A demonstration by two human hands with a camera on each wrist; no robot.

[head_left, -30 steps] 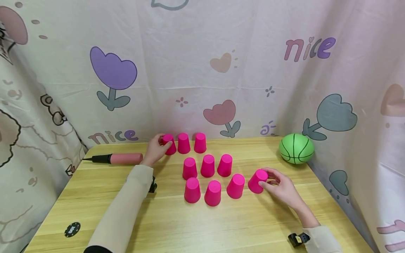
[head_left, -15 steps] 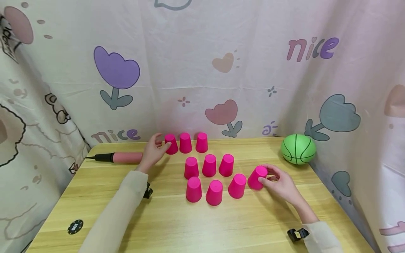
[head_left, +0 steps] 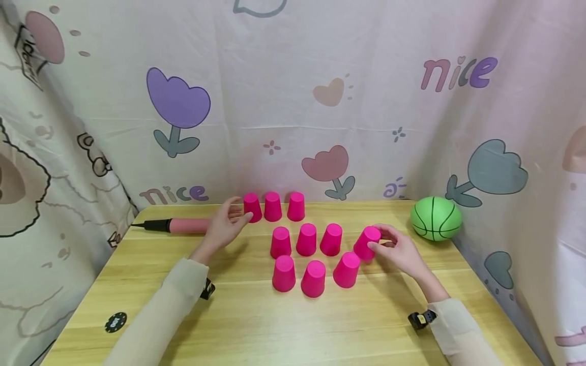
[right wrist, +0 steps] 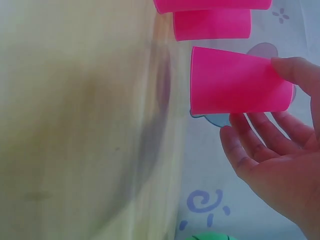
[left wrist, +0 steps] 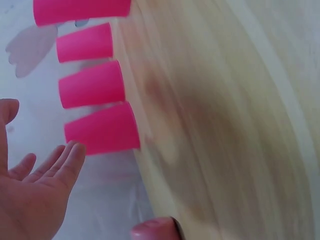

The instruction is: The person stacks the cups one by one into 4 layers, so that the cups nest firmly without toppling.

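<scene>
Pink cups stand upside down in rows on the table. At the back left, my left hand has its fingers loosely extended beside the leftmost back-row cup. In the left wrist view, the thumb is well apart from that cup, while the fingertips lie at its edge. My right hand pinches another cup between thumb and fingers. This cup tilts a little, right of the middle row's end cup and behind the front row's right cup. The right wrist view shows the thumb on the held cup.
A green ball sits at the back right. A pink hand pump with a black nozzle lies at the back left, partly behind the left hand. A black chip lies front left. A patterned curtain hangs behind the table.
My left hand has let go of the leftmost back cup and drawn slightly left. The right hand has carried its cup back and left, from the front row toward the middle row.
</scene>
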